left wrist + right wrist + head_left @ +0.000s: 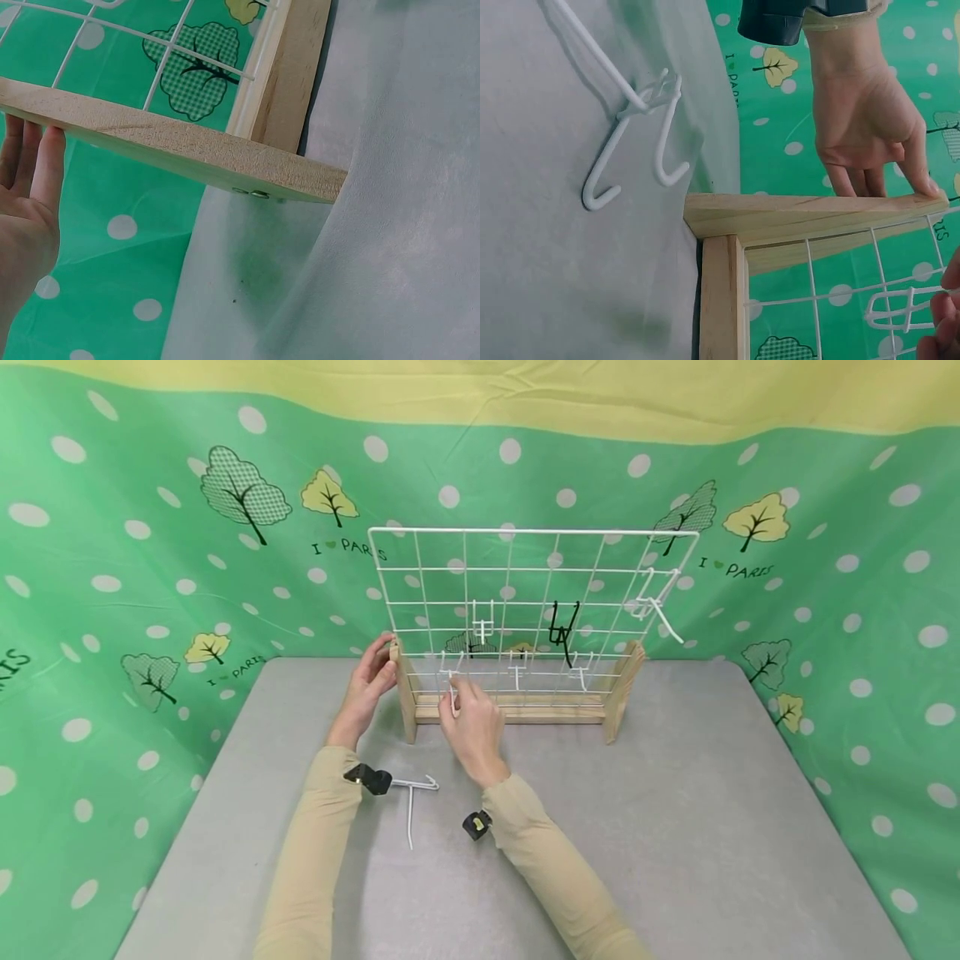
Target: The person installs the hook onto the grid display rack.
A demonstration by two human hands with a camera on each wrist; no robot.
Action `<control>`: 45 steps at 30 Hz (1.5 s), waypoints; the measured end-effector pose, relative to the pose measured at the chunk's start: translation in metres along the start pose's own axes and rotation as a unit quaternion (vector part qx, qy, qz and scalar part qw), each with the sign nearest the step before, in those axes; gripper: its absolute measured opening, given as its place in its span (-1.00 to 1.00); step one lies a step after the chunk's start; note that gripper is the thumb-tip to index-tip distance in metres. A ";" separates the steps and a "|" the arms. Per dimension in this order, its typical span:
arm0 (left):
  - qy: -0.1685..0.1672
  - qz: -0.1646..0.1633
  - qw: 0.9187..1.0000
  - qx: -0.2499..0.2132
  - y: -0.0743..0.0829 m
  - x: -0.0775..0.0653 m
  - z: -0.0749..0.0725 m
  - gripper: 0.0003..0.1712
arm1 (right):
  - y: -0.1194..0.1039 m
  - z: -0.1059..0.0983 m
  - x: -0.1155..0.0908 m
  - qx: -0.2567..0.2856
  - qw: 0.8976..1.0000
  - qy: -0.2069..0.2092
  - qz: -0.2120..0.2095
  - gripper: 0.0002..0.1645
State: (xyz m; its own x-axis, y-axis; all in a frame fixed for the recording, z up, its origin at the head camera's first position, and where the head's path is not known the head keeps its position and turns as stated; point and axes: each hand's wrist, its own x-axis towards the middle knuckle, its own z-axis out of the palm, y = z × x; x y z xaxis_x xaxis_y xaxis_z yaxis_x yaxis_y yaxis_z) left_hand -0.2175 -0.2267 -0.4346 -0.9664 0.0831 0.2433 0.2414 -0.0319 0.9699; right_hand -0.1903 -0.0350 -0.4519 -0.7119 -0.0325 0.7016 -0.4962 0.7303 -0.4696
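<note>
A white wire grid rack (pixel 534 532) stands upright between two wooden side panels. My left hand (pixel 363 689) touches the left wooden side panel (pixel 406 697) near its upper end; in the left wrist view its fingers (pixel 49 169) are nearly straight against the outer face. With fingertips, my right hand (pixel 476 727) pinches a white wire hook (pixel 907 307) at the lower left of the grid. The hook's frame overlaps the grid wires, and part of its prong is behind my fingers. Another white hook (pixel 410 814) lies on the table, close to my left wrist.
Several other white hooks hang on the grid, one of them at the upper right (pixel 660 606). A black hook (pixel 562 631) hangs right of centre. A wooden crossbar (pixel 555 717) joins the panels low down. Behind the grey table (pixel 735 827) hangs a green dotted cloth (pixel 847 610).
</note>
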 end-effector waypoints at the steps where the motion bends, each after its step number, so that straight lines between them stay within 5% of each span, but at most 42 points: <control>1: 0.000 0.000 1.000 0.000 0.000 0.000 0.000 -0.46 | 0.000 0.000 0.000 0.003 1.000 0.000 0.000 -0.80; 20: 0.000 0.002 1.000 -0.002 0.000 -0.001 0.000 -0.45 | 0.003 -0.011 -0.009 0.045 0.998 -0.041 0.029 -0.76; 45: 0.002 -0.002 1.000 -0.005 -0.001 0.001 -0.001 -0.47 | 0.030 -0.010 -0.034 0.071 0.993 -0.095 0.011 -0.87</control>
State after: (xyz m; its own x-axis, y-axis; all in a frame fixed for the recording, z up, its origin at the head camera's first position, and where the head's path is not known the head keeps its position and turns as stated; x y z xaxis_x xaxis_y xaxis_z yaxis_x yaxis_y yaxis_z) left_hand -0.2185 -0.2272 -0.4350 -0.9676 0.0791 0.2398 0.2370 -0.0423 0.9706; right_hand -0.1756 -0.0053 -0.4845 -0.7980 -0.1548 0.5824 -0.5341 0.6293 -0.5645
